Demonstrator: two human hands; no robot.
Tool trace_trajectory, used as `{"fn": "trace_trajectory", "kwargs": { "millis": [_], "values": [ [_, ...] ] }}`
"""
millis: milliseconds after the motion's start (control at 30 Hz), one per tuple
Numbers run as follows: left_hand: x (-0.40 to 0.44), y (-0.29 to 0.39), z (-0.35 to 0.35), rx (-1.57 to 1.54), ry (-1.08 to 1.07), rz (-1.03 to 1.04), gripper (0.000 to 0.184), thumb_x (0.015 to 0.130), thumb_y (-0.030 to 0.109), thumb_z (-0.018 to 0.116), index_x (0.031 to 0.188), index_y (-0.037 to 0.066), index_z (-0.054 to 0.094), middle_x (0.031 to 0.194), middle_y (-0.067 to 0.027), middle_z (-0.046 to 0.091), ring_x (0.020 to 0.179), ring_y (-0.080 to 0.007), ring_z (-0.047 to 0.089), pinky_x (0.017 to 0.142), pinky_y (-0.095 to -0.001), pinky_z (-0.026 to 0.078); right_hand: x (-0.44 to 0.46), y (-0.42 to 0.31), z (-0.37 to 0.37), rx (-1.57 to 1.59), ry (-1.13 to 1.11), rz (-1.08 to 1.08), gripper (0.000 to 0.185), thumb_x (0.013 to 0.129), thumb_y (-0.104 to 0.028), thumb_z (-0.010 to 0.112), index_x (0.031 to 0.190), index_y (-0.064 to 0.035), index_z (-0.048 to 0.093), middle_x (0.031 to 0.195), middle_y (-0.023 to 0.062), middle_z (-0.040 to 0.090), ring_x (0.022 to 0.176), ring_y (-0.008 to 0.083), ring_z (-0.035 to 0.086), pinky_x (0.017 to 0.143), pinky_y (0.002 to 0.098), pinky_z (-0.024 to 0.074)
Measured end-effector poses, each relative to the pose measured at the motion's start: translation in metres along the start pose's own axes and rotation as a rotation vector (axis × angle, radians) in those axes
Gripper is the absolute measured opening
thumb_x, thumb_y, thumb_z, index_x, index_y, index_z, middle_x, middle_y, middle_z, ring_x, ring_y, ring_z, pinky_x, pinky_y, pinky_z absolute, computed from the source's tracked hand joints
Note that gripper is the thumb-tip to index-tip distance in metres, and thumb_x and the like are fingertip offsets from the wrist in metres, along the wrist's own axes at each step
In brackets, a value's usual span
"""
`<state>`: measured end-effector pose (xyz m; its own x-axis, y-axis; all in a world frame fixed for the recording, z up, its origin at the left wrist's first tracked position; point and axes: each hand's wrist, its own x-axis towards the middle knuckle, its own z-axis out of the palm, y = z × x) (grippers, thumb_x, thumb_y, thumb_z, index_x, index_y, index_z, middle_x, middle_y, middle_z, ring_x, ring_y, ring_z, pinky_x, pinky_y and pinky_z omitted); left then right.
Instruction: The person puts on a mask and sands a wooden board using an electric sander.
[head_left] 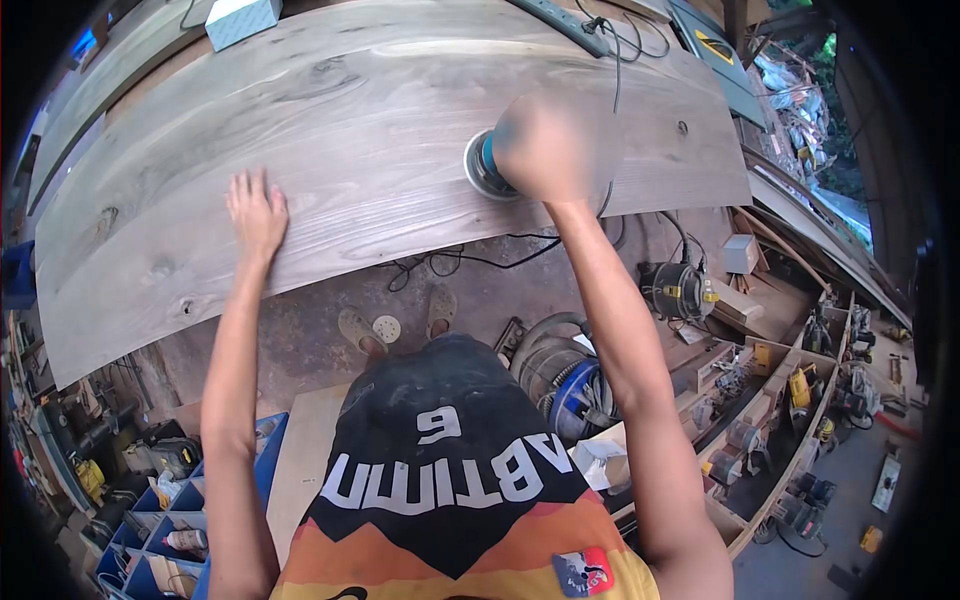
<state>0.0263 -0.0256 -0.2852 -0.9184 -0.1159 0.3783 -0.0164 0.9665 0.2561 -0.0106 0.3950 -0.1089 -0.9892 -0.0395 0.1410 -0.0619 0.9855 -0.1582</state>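
A wide wooden panel [370, 130] with wavy grain and several knots lies in front of me. My left hand [257, 215] rests flat on it near the front edge, fingers spread, holding nothing. Toward the right of the panel, my right hand [550, 150] is wrapped round the top of a teal orbital sander [480, 168]. Its round base sits on the wood. Blur covers most of that hand and hides the sander's upper body. A dark cord [617, 95] runs across the panel beside the right hand.
A power strip [565, 25] and a white box [242, 22] lie at the panel's far side. Below are a sanding disc [386, 329], a blue-banded shop vacuum [582, 398] and another vacuum [678, 290]. Tool-filled wooden trays [790, 440] stand right, blue bins [150, 535] left.
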Motion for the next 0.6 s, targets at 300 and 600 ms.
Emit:
{"fn": "trace_trajectory", "kwargs": {
  "millis": [300, 600],
  "values": [
    [0.004, 0.006, -0.003, 0.098, -0.068, -0.038, 0.053, 0.103, 0.035, 0.056, 0.153, 0.017, 0.054, 0.163, -0.0227, 0.041, 0.153, -0.0388, 0.034, 0.125, -0.0577, 0.021, -0.003, -0.035, 0.007, -0.005, 0.027, -0.078, 0.051, 0.078, -0.034, 0.081, 0.123, -0.0191, 0.062, 0.113, 0.0168, 0.063, 0.104, 0.0404, 0.067, 0.082, 0.0530, 0.0568],
    [0.003, -0.001, 0.003, -0.030, -0.032, -0.105, 0.049, 0.101, 0.031, 0.058, 0.148, 0.017, 0.060, 0.161, -0.0161, 0.047, 0.152, -0.0323, 0.037, 0.127, -0.0512, 0.021, 0.004, -0.057, 0.012, -0.032, 0.013, -0.140, 0.055, 0.077, -0.034, 0.083, 0.125, -0.0182, 0.062, 0.112, 0.0172, 0.064, 0.105, 0.0404, 0.067, 0.087, 0.0515, 0.0555]
  ]
}}
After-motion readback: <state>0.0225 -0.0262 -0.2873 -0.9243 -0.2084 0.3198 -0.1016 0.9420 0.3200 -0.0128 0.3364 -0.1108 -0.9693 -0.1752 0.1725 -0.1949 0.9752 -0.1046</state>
